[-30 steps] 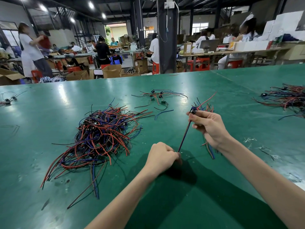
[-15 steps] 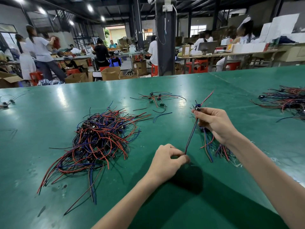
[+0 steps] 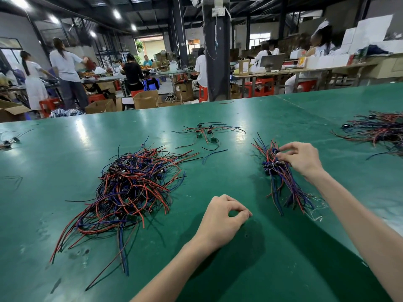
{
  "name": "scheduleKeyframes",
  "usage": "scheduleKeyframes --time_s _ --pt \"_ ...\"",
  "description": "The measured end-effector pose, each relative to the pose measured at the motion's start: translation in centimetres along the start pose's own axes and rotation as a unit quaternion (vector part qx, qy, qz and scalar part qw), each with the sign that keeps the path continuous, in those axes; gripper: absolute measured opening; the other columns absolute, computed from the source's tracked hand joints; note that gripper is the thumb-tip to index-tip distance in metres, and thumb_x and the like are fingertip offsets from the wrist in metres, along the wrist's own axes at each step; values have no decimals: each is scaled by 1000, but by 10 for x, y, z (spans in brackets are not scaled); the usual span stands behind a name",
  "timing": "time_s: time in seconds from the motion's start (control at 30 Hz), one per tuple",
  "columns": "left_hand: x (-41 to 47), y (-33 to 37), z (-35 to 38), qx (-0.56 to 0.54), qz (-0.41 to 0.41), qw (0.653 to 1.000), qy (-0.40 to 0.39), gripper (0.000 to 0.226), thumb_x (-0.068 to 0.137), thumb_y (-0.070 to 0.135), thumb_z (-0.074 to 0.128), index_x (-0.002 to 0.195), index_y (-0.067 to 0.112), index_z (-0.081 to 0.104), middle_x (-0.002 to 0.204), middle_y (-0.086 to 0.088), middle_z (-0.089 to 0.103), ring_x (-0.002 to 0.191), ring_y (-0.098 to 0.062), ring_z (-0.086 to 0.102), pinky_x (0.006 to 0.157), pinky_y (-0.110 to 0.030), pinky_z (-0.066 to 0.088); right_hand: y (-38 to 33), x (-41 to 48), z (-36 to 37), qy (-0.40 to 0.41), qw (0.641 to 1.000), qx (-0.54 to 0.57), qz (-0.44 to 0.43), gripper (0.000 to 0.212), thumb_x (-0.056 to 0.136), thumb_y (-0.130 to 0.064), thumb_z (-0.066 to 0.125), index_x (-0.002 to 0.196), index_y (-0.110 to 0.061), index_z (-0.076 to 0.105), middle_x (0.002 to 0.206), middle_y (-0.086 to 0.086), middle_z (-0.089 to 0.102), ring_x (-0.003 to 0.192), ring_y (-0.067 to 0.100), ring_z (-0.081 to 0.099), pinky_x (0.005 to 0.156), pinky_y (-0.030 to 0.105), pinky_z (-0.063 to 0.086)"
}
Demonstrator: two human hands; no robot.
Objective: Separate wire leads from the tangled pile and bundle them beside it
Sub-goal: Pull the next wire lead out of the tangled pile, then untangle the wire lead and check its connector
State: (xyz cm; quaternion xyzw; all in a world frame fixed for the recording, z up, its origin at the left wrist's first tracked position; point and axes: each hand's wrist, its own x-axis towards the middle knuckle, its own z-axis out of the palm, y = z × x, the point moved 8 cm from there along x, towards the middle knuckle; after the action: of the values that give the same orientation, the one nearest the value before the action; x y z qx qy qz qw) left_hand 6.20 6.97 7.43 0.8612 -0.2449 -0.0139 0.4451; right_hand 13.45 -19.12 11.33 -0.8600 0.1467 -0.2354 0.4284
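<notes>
Head view: bundle (image 3: 281, 182) under right fingers (image 3: 290, 146)

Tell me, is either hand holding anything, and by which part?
The right hand pinches the bundle of wire leads at its far end, among the black connectors. The left hand is curled and holds nothing visible.

The person's left hand (image 3: 222, 219) and right hand (image 3: 303, 160) were bare. Both forearms were bare too, slender and long, running unclothed from the wrists down to the lower edge of the view.
</notes>
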Motion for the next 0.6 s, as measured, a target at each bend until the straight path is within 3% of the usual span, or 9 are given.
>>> scheduleKeyframes --time_s 0.2,0.3,0.4,0.5,0.6 --pt "-3 7 -4 69 57 995 35 15 89 26 61 88 21 75 97 6 61 102 -9 46 92 -20 33 -2 -10 11 -9 993 -112 -37 11 78 -14 77 76 -10 68 78 7 66 79 20 57 78 26 42" --pt "-6 14 -4 178 114 976 53 20 92 28 56 91 18 73 99 5 60 101 -13 44 92 -23 30 -12 -18 11 -1 985 -163 -54 9 81 -11 72 75 -11 66 83 9 67 82 25 60 79 33 48" --pt "-6 16 -9 209 125 967 74 22 93 27 53 93 16 72 99 5 60 101 -15 45 91 -24 30 -32 -33 16 18 969 -222 -103 4 83 -8 63 81 -9 66 89 13 64 86 33 58 77 38 48" --pt "-5 17 -19 244 125 956 110 22 93 24 52 92 14 72 98 2 61 99 -18 47 89 -28 33 -58 -61 35 10 964 -207 -166 4 82 -6 59 82 -7 63 89 13 61 84 34 56 72 38 44" --pt "-4 20 -27 270 129 944 140 20 91 20 55 87 10 72 94 -2 62 95 -22 51 86 -32 37 -74 -95 71 -56 951 -198 -229 2 83 -8 57 81 -9 57 87 11 61 83 31 56 71 38 43"
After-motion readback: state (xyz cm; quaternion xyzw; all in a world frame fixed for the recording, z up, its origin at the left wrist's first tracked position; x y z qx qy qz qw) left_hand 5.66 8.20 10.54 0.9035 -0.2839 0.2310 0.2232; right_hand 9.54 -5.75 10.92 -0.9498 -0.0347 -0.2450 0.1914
